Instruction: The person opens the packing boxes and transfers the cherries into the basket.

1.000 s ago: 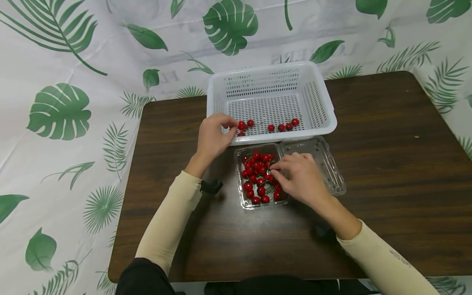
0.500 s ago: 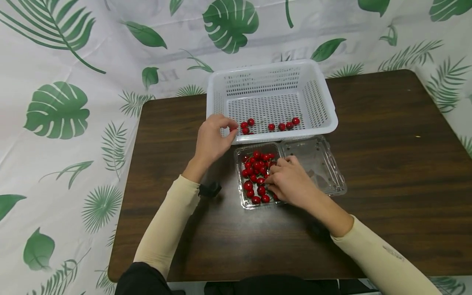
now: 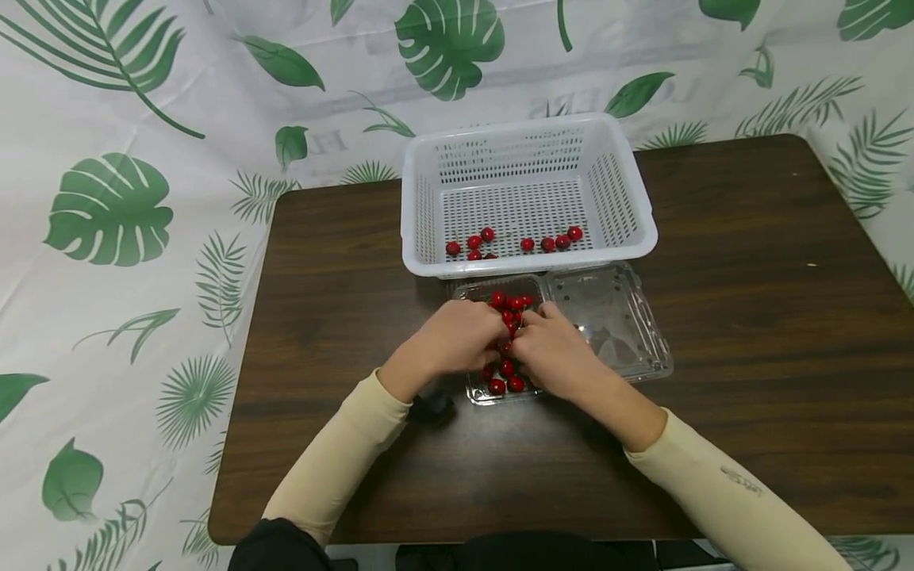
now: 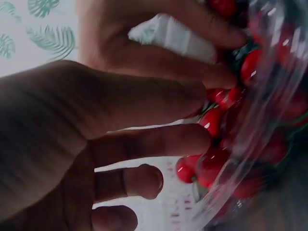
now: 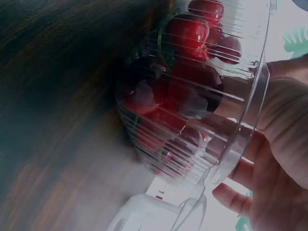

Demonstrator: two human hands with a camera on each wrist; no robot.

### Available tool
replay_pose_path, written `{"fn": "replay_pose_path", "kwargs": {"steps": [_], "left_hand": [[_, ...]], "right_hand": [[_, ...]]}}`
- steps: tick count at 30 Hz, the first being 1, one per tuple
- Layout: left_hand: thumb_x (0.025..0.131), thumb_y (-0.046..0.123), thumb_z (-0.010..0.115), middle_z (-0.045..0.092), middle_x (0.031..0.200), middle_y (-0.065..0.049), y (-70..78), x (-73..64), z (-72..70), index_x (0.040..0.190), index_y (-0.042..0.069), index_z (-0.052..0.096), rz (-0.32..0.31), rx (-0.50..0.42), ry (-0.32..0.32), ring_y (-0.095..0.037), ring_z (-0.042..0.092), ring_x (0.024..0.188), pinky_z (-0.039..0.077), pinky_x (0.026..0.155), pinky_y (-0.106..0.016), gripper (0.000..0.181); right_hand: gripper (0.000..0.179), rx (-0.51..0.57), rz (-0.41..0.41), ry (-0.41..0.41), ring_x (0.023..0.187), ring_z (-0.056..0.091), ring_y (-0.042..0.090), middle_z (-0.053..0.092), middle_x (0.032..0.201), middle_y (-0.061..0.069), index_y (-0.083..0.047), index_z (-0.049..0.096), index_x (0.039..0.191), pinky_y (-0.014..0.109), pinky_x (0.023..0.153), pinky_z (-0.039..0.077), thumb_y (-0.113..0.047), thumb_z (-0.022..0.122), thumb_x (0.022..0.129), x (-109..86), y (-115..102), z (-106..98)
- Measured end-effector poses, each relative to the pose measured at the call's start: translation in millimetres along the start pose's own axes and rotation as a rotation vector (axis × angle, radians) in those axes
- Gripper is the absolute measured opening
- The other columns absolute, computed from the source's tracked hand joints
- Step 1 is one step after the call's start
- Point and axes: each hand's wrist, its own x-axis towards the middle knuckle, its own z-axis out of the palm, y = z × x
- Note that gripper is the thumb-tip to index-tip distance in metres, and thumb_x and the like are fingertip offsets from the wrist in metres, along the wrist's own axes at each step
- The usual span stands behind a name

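Note:
Red cherries [image 3: 507, 368] fill much of a clear plastic clamshell box [image 3: 473, 394] on the table. My left hand [image 3: 460, 337] reaches over the box from the left. In the left wrist view its thumb and forefinger stand apart, tips right at the cherries [image 4: 214, 166]. From the right, my right hand [image 3: 560, 353] dips into the same box. Its thumb and forefinger also show in the left wrist view, spread around a cherry [image 4: 251, 66]. Through the box's ribbed wall in the right wrist view, more cherries [image 5: 187, 33] lie close to my fingers. Both hands partly cover the box.
Directly behind the box stands a white perforated basket [image 3: 531, 265], with several cherries [image 3: 547, 244] along its near side. The box's lid [image 3: 621, 337] lies folded back to the right. All rest on a dark wooden table [image 3: 757, 317] against a leaf-print cloth [image 3: 214, 47].
My left hand has left a cherry in the basket's near left corner and come down to the box. My right hand has moved slightly left, deeper among the cherries.

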Motion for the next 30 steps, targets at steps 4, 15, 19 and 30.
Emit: {"fn": "replay_pose_path", "kwargs": {"steps": [4,15,19,30], "left_hand": [[0.078,0.027,0.082,0.067,0.081,0.003,6.4,1.4,11.7,0.083,0.017,0.068,-0.034,0.061,-0.031,-0.018,0.064,0.073,0.053,0.067,-0.037,0.017],[0.077,0.030,0.083,0.067,0.084,0.002,9.5,0.7,23.3,0.085,0.015,0.069,-0.086,0.086,-0.041,-0.020,0.065,0.076,0.053,0.067,-0.037,0.022],[0.078,0.029,0.083,0.066,0.084,0.001,9.5,-0.6,23.6,0.086,0.014,0.070,-0.087,0.075,-0.046,-0.020,0.065,0.077,0.053,0.068,-0.037,0.021],[0.078,0.027,0.082,0.066,0.095,0.001,0.3,-15.1,9.3,0.104,0.017,0.077,-0.086,-0.053,-0.038,-0.015,0.060,0.080,0.052,0.072,-0.033,0.028]], "right_hand": [[0.032,-0.021,0.021,0.003,0.070,0.048,0.022,0.053,0.056,-0.006,-0.023,0.053,0.055,0.039,0.070,0.031,-0.018,0.083,0.068,3.8,-2,3],[0.026,-0.147,-0.004,0.025,0.073,0.050,0.024,0.059,0.058,-0.002,-0.021,0.060,0.056,0.040,0.073,0.032,-0.012,0.078,0.073,9.9,-8,13],[0.023,-0.143,-0.016,0.034,0.075,0.051,0.025,0.060,0.060,-0.001,-0.020,0.061,0.058,0.041,0.074,0.033,-0.013,0.078,0.071,9.4,-7,14],[0.012,0.041,0.023,0.003,0.071,0.047,0.021,0.061,0.064,-0.005,-0.019,0.070,0.069,0.038,0.068,0.030,-0.013,0.079,0.074,0.9,4,0]]}}
